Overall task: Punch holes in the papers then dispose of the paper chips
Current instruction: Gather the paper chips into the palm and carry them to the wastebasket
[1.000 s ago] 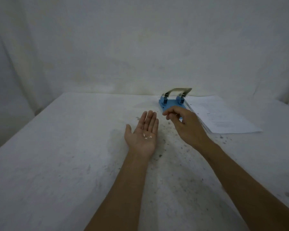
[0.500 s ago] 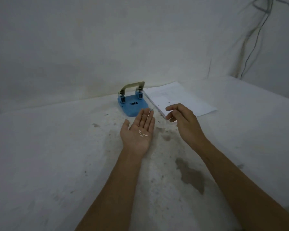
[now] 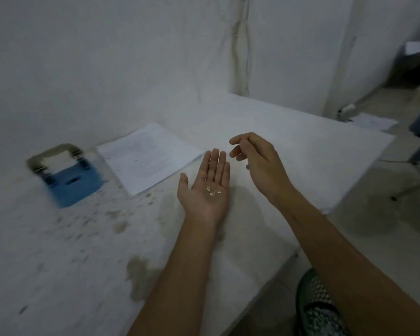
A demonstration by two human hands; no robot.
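One white counter (image 3: 289, 146), stained and speckled with dark spots. One stack of papers (image 3: 148, 156) lying flat near the wall, sheet count impossible to tell. One blue hole punch (image 3: 70, 180) just beside it to the left, motion-blurred. Two bare hands: left hand (image 3: 207, 190) flat, palm up, fingers released; right hand (image 3: 260, 163) loosely curled beside it, grasping nothing. Roughly four paper chips (image 3: 213, 191) resting on the left palm, exact number unclear.
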